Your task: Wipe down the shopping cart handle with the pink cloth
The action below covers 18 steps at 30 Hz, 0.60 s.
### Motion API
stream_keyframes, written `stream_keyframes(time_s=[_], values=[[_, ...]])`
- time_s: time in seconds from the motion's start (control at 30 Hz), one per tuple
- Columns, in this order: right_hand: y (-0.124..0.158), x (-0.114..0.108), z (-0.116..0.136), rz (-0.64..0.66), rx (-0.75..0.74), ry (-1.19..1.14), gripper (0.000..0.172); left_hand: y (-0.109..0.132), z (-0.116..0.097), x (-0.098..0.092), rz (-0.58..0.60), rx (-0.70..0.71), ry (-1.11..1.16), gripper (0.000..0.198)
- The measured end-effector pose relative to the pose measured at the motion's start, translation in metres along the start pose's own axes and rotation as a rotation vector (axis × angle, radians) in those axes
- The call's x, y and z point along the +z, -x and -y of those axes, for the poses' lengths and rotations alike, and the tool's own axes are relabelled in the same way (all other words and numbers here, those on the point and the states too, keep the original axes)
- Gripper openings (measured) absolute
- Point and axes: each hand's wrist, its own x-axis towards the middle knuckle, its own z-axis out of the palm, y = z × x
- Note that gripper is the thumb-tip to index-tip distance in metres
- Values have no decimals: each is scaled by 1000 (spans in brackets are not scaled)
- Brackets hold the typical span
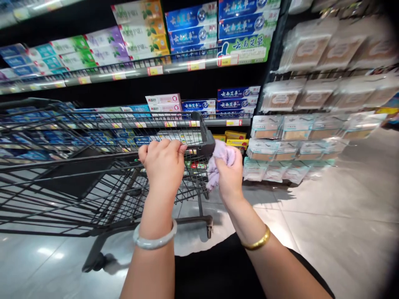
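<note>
My left hand (164,162) is wrapped over the top rail of a dark metal shopping cart (118,160), near its corner. In my right hand (231,176) a crumpled pale purple cloth (220,160) is bunched, with a loose end hanging below the fingers. The cloth is right beside the cart's plastic corner piece (207,143); whether it touches the piece, I cannot tell. A pale bangle (155,241) circles my left wrist and a gold bangle (257,240) my right. Through the wire sides, no goods can be made out inside the cart.
Shelves behind the cart hold toothpaste boxes (238,25) in several colours, with price tags (196,65) along the edges. Bagged goods (297,126) hang on hooks at the right. Grey tiled floor (352,216) spreads out below, and a cart wheel (209,230) stands on it.
</note>
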Motion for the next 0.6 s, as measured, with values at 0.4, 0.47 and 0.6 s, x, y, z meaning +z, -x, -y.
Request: stream_keyframes(time_s=[0.4, 0.47, 0.6], values=[[6, 9, 9, -156, -659, 272, 34, 3, 8, 2, -80, 24, 151, 21], [9, 9, 11, -97, -682, 285, 35, 4, 6, 5, -114, -3, 141, 21], [15, 6, 12, 235, -770, 294, 38, 4, 3, 5, -64, 16, 103, 22]])
